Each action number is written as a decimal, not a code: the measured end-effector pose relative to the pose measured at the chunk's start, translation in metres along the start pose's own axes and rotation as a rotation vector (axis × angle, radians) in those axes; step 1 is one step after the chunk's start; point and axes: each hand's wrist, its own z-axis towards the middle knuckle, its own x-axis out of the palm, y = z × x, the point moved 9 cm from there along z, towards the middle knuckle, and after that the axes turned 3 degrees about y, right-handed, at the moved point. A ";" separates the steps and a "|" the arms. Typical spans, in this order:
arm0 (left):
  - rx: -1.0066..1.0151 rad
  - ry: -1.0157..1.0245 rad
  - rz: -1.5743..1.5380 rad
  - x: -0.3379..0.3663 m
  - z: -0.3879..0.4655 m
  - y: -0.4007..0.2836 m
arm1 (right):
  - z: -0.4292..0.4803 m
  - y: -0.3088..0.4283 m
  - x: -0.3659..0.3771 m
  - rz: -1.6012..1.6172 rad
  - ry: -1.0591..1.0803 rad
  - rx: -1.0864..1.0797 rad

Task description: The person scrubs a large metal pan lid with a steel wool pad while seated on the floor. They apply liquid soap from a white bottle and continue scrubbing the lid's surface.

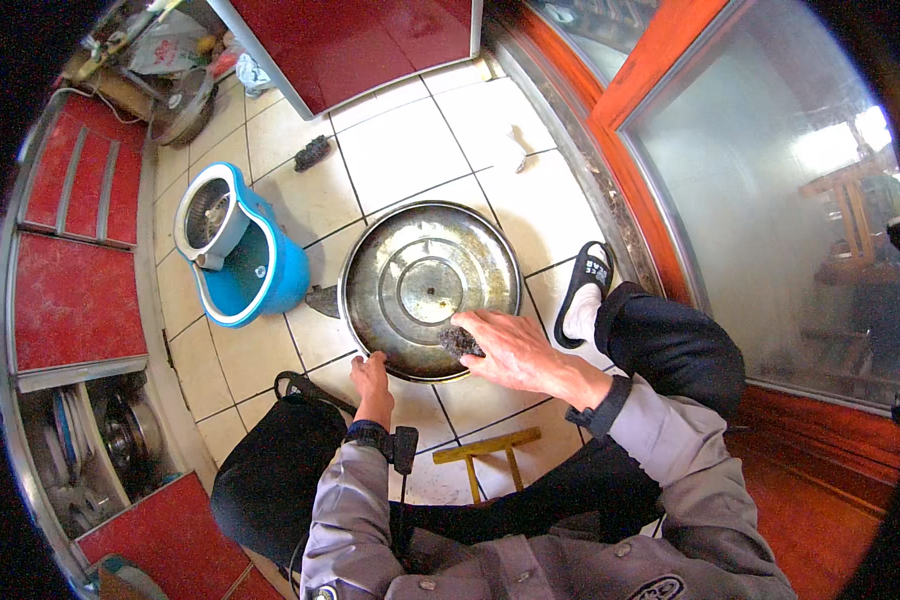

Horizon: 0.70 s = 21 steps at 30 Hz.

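Before me a large round metal lid [379,292], ringed with concentric grooves and stained brown in places, lies over the tiled floor. My left hand [373,382] grips its near-left rim, fingers curled at the edge. In my right hand [521,352] is a dark steel-wool scrubber [459,342], held against the near-right part of the lid's face. A small dark spot marks the lid's centre. From under its left side pokes a dark flat piece [322,301], mostly hidden, so I cannot tell what it is.
A blue mop bucket [292,274] with a spinner basket stands left of the lid. Farther off lie a black scrubber [313,153] and a pale scrap [514,150]. A wooden stool [487,446] is between my legs. Red cabinets [79,300] line the left; an orange-framed glass door [645,187] the right.
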 end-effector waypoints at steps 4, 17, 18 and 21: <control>0.031 0.019 -0.562 -0.015 -0.016 -0.042 | 0.002 0.000 -0.002 -0.014 -0.040 -0.050; 0.598 0.463 -0.971 -0.128 -0.237 -0.211 | 0.015 -0.016 -0.018 -0.082 -0.116 0.019; 0.531 0.425 -0.980 -0.125 -0.235 -0.198 | 0.016 -0.020 -0.020 -0.058 -0.111 0.057; 0.400 0.374 -1.051 -0.101 -0.220 -0.162 | 0.017 -0.031 -0.020 0.042 -0.106 0.169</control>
